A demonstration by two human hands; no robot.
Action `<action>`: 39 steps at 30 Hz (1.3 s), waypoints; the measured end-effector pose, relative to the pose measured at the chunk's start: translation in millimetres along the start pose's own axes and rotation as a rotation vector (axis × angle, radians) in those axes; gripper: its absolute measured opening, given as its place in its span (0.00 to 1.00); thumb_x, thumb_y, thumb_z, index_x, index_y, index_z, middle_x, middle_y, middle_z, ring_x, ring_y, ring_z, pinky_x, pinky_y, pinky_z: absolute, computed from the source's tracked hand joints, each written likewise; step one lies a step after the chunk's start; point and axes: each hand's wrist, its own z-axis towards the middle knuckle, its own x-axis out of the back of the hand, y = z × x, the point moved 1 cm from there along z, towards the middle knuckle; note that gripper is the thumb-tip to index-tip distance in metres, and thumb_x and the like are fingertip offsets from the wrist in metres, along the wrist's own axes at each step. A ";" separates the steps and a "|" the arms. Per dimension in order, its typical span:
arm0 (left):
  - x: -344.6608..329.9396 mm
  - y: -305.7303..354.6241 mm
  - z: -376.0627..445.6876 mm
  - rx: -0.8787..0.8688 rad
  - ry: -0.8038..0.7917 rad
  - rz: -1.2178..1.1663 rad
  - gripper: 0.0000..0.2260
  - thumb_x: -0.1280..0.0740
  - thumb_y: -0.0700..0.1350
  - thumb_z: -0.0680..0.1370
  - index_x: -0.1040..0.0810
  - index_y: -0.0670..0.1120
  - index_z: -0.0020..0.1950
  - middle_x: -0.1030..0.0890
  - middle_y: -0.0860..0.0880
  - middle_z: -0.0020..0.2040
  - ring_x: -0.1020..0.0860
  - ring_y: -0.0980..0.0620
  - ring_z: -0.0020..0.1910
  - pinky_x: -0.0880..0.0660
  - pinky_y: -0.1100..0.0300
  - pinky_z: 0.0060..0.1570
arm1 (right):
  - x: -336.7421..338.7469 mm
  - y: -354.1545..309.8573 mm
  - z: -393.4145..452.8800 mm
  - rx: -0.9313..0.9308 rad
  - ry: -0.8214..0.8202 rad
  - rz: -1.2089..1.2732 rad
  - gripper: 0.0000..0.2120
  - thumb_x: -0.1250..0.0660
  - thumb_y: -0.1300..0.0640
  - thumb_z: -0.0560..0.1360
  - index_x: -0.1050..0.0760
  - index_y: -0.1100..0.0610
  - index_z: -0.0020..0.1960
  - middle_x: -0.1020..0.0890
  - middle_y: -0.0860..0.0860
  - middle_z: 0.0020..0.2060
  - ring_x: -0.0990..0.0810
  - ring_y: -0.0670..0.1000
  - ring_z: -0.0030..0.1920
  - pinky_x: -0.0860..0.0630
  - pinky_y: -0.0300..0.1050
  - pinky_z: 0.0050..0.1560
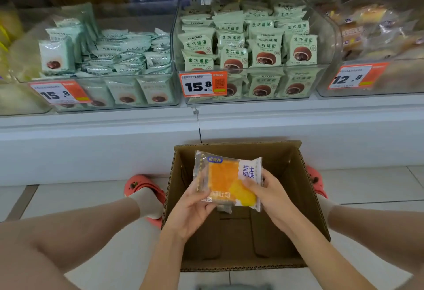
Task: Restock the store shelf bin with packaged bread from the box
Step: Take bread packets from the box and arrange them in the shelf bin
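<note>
A packet of orange-yellow toast bread (226,178) in a clear and white wrapper is held flat above the open cardboard box (305,209). My left hand (195,207) grips its lower left edge and my right hand (268,194) grips its right side. The box stands on the floor between my feet, and its visible bottom looks bare. On the shelf above, a clear bin (376,87) at the right with a 12.8 price tag holds similar wrapped bread.
Two clear bins of pale green bun packets fill the shelf: one in the centre (252,97), tightly stacked, and one at the left (128,103), loosely filled. Orange price tags hang on their fronts. The white shelf base (114,147) rises behind the box. My legs flank the box.
</note>
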 end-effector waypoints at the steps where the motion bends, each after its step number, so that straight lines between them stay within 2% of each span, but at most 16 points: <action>1: -4.9 9.9 -0.5 -0.006 -0.025 0.058 0.31 0.22 0.39 0.66 0.26 0.44 0.68 0.26 0.37 0.66 0.24 0.40 0.62 0.22 0.51 0.55 | 2.8 -15.0 -2.5 0.023 -0.003 0.000 0.26 0.30 0.49 0.67 0.29 0.51 0.64 0.19 0.48 0.55 0.19 0.49 0.54 0.19 0.46 0.51; 4: -29.1 47.4 5.2 -0.033 0.023 0.211 0.31 0.22 0.43 0.67 0.28 0.42 0.68 0.24 0.38 0.64 0.19 0.44 0.55 0.19 0.55 0.47 | 18.2 -67.2 -3.2 0.130 -0.017 0.041 0.16 0.30 0.55 0.71 0.26 0.48 0.57 0.17 0.48 0.52 0.17 0.48 0.52 0.20 0.47 0.52; 7: -80.2 92.6 20.3 -0.183 0.080 0.416 0.17 0.33 0.43 0.75 0.24 0.46 0.64 0.19 0.43 0.58 0.17 0.48 0.49 0.18 0.57 0.44 | 36.2 -138.9 -5.5 0.303 0.062 0.026 0.16 0.29 0.54 0.68 0.25 0.46 0.54 0.16 0.48 0.51 0.18 0.49 0.53 0.22 0.49 0.55; 10: -142.9 131.3 37.5 -0.402 0.172 0.712 0.11 0.36 0.38 0.78 0.21 0.46 0.59 0.16 0.44 0.51 0.16 0.48 0.48 0.19 0.58 0.46 | 55.9 -214.0 -7.2 0.484 0.127 0.001 0.15 0.30 0.53 0.69 0.25 0.46 0.54 0.17 0.48 0.53 0.19 0.49 0.55 0.23 0.52 0.57; 12: -178.2 152.8 48.4 -0.683 0.311 1.043 0.10 0.36 0.37 0.79 0.21 0.46 0.58 0.17 0.45 0.54 0.18 0.50 0.51 0.20 0.56 0.46 | 68.4 -263.2 -11.0 0.598 0.164 0.021 0.13 0.31 0.57 0.72 0.26 0.47 0.56 0.18 0.49 0.54 0.20 0.51 0.57 0.25 0.52 0.60; 14: -211.9 175.0 58.0 -1.129 0.432 1.589 0.11 0.36 0.37 0.78 0.22 0.45 0.59 0.22 0.47 0.62 0.23 0.48 0.60 0.24 0.54 0.53 | 76.8 -310.4 -16.3 0.698 0.177 0.070 0.13 0.33 0.58 0.73 0.27 0.49 0.57 0.18 0.52 0.56 0.20 0.53 0.57 0.25 0.53 0.60; 16: -248.6 196.5 67.7 -1.491 0.362 1.874 0.14 0.37 0.36 0.76 0.23 0.41 0.61 0.26 0.42 0.67 0.28 0.44 0.66 0.28 0.51 0.61 | 82.2 -354.7 -20.6 0.775 0.156 0.127 0.13 0.33 0.57 0.73 0.27 0.50 0.56 0.19 0.53 0.55 0.19 0.54 0.55 0.23 0.54 0.57; 18: -284.5 218.1 78.6 -1.670 0.328 1.989 0.17 0.41 0.40 0.77 0.26 0.38 0.65 0.28 0.40 0.68 0.31 0.41 0.68 0.34 0.47 0.67 | 87.0 -394.6 -21.3 0.853 0.160 0.144 0.12 0.31 0.56 0.71 0.27 0.50 0.53 0.18 0.52 0.52 0.18 0.50 0.50 0.21 0.49 0.54; 21: -326.4 248.0 98.4 -1.762 0.450 2.181 0.22 0.46 0.46 0.79 0.31 0.38 0.70 0.32 0.41 0.72 0.37 0.43 0.73 0.46 0.46 0.73 | 96.0 -446.3 -13.2 0.924 0.175 0.174 0.24 0.24 0.48 0.60 0.26 0.52 0.53 0.18 0.52 0.52 0.17 0.47 0.48 0.19 0.43 0.50; 23: -341.4 266.4 118.7 -1.768 0.521 2.325 0.23 0.48 0.48 0.79 0.31 0.39 0.71 0.33 0.42 0.73 0.37 0.44 0.73 0.50 0.45 0.73 | 105.7 -473.5 3.4 0.927 0.191 0.186 0.19 0.27 0.53 0.69 0.26 0.55 0.57 0.20 0.55 0.57 0.18 0.52 0.52 0.21 0.49 0.56; 25: -345.8 284.6 138.0 -1.757 0.541 2.402 0.23 0.49 0.49 0.80 0.31 0.40 0.71 0.34 0.43 0.73 0.37 0.45 0.74 0.49 0.43 0.73 | 115.4 -494.7 26.3 0.901 0.238 0.140 0.13 0.33 0.60 0.76 0.28 0.58 0.59 0.21 0.57 0.59 0.21 0.56 0.57 0.24 0.55 0.60; 27: -342.6 299.6 153.9 -1.785 0.544 2.418 0.23 0.49 0.50 0.80 0.32 0.42 0.72 0.35 0.43 0.74 0.39 0.46 0.74 0.48 0.43 0.73 | 118.4 -512.3 50.3 0.884 0.293 0.067 0.10 0.34 0.60 0.76 0.28 0.55 0.57 0.20 0.55 0.58 0.21 0.57 0.57 0.25 0.58 0.61; 30: -334.7 305.8 165.3 -1.887 0.525 2.397 0.23 0.48 0.50 0.80 0.35 0.45 0.74 0.35 0.44 0.74 0.40 0.46 0.75 0.48 0.43 0.74 | 116.5 -531.9 82.7 0.853 0.325 -0.082 0.16 0.33 0.58 0.76 0.29 0.54 0.62 0.20 0.52 0.57 0.21 0.53 0.56 0.24 0.57 0.60; 34: -332.6 305.5 167.2 -1.953 0.519 2.346 0.23 0.49 0.49 0.80 0.35 0.44 0.74 0.35 0.44 0.74 0.40 0.46 0.75 0.47 0.46 0.74 | 102.8 -535.8 110.4 0.746 0.286 -0.269 0.22 0.32 0.55 0.75 0.30 0.56 0.67 0.21 0.51 0.59 0.21 0.52 0.56 0.26 0.55 0.62; 38: -330.7 306.7 169.0 -1.943 0.505 2.352 0.23 0.50 0.49 0.81 0.34 0.43 0.73 0.34 0.43 0.74 0.40 0.46 0.75 0.45 0.47 0.73 | 97.5 -534.0 116.3 0.855 0.597 -0.510 0.29 0.26 0.54 0.71 0.35 0.60 0.66 0.25 0.53 0.53 0.25 0.52 0.52 0.26 0.47 0.50; 39: -330.6 306.4 169.0 -1.938 0.506 2.359 0.23 0.50 0.49 0.81 0.33 0.42 0.73 0.34 0.43 0.74 0.39 0.46 0.74 0.45 0.47 0.73 | 97.5 -534.9 116.0 0.889 0.670 -0.555 0.31 0.25 0.54 0.69 0.36 0.61 0.65 0.26 0.55 0.55 0.26 0.53 0.54 0.27 0.48 0.51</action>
